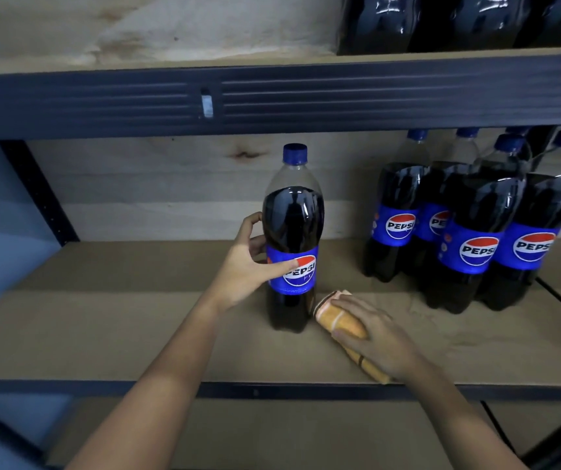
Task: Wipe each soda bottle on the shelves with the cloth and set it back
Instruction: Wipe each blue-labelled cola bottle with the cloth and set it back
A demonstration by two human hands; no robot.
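Head view is showing the left hand (243,266) holding one soda bottle (292,239) standing on the shelf (136,320), its grip curled around it. The right hand (377,334) is gripping the cloth (336,320) beside it. Wiping this bottle probably comes next.

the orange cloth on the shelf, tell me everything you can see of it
The orange striped cloth is folded or rolled into a long bundle, soft woven fabric with pale and dark brown stripes. It lies on the brown board shelf, running from beside the base of the single upright cola bottle with the blue cap back towards the shelf's front edge. The right hand lies over its middle with fingers curled on it. Whether its tip touches the bottle cannot be told.
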